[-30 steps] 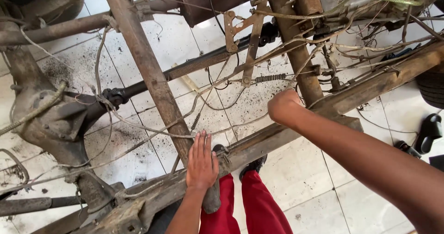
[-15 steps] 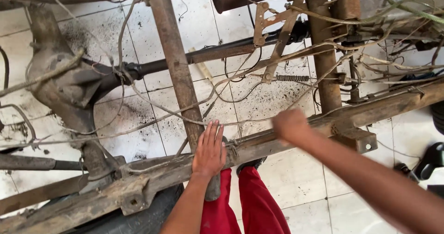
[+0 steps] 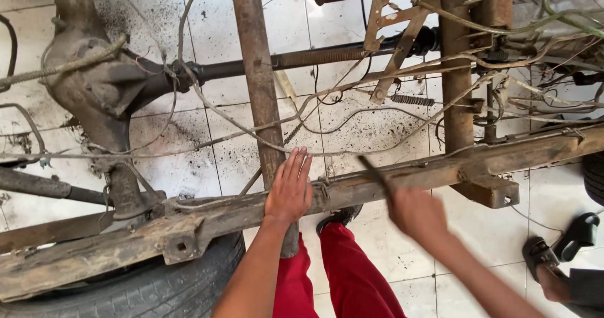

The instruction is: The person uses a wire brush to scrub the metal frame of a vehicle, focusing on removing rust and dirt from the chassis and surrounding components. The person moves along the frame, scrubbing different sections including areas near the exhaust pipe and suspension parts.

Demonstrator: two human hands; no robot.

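Right hand, lower centre-right, has dropped from the rusty steel frame rail, now fisted on a thin dark rod; left hand stays flat, fingers together, on it.

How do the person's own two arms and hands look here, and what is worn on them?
Both arms are bare up to the frame edge: no sleeves show. The left hand wears no glove, ring or watch. The right hand is motion-blurred, but it also shows no glove or wristband. Below the arms, red trousers are visible.
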